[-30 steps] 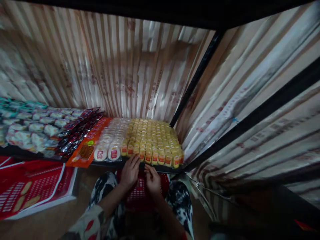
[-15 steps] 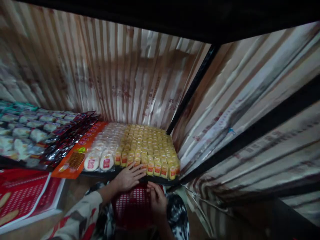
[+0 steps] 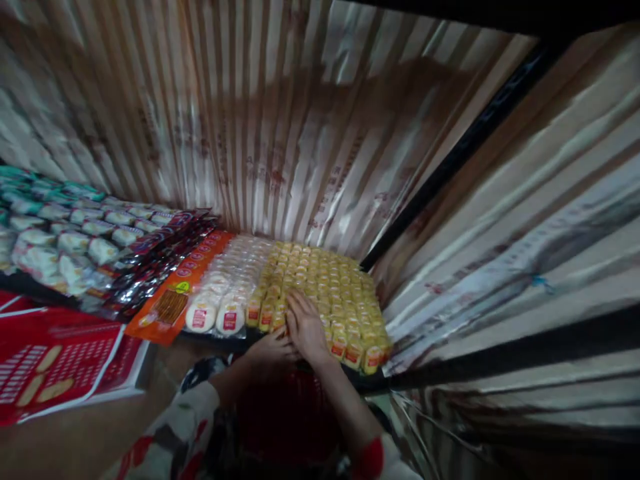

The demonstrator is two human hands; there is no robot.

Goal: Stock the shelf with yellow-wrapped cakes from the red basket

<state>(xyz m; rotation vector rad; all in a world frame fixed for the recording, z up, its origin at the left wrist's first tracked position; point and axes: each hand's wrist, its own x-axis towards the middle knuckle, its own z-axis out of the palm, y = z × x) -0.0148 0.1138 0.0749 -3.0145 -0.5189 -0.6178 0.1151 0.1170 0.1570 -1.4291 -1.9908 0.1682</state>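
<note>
Several rows of small yellow snack packs point(image 3: 340, 293) with red labels fill the right end of a low dark shelf point(image 3: 373, 383). My right hand point(image 3: 305, 325) lies flat on the front rows of these packs, fingers stretched out. My left hand point(image 3: 273, 348) rests at the shelf's front edge just below and left of it, partly covered by the right hand; its fingers are blurred. Round white packs point(image 3: 216, 315) with red labels stand to the left of the yellow ones. A red plastic basket point(image 3: 280, 413) sits dimly below my arms.
An orange flat packet point(image 3: 170, 307), dark shiny packets point(image 3: 150, 267) and white-green packets point(image 3: 60, 233) cover the shelf further left. A red printed carton point(image 3: 55, 367) stands lower left. Striped paper point(image 3: 280, 133) lines the back and right walls. A black post point(image 3: 450, 160) marks the corner.
My right hand has risen from the basket onto the yellow packs. The left hand stays at the shelf edge. The view has shifted, with the shelf's right end more central.
</note>
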